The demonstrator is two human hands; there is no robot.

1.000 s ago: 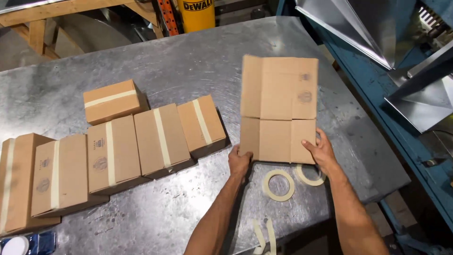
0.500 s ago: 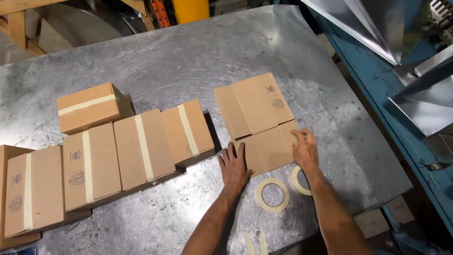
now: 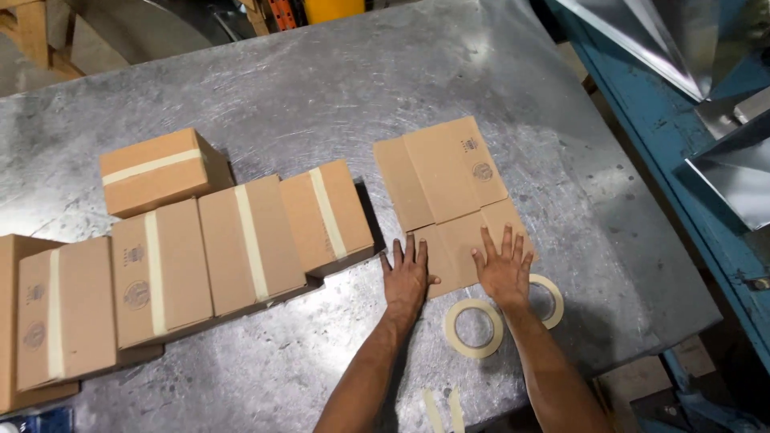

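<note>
A flattened brown cardboard box (image 3: 446, 184) lies flat on the grey metal table (image 3: 337, 88). My left hand (image 3: 407, 277) rests palm down at its near left corner, fingers apart. My right hand (image 3: 503, 269) presses flat on its near flap, fingers spread. Neither hand grips anything. Two rolls of beige masking tape lie just behind my hands: one roll (image 3: 473, 327) between my wrists, the other roll (image 3: 549, 298) partly under my right wrist.
Several taped-up cardboard boxes (image 3: 241, 240) stand in a row to the left, one more box (image 3: 160, 170) behind them. Two tape strips (image 3: 441, 409) stick at the table's near edge. A blue metal frame (image 3: 682, 160) and sheet-metal pieces (image 3: 722, 48) border the right side.
The flattened box, held upright a second ago, has been lowered flat onto the table. Both hands have let go of its edges and now press on it palm down.
</note>
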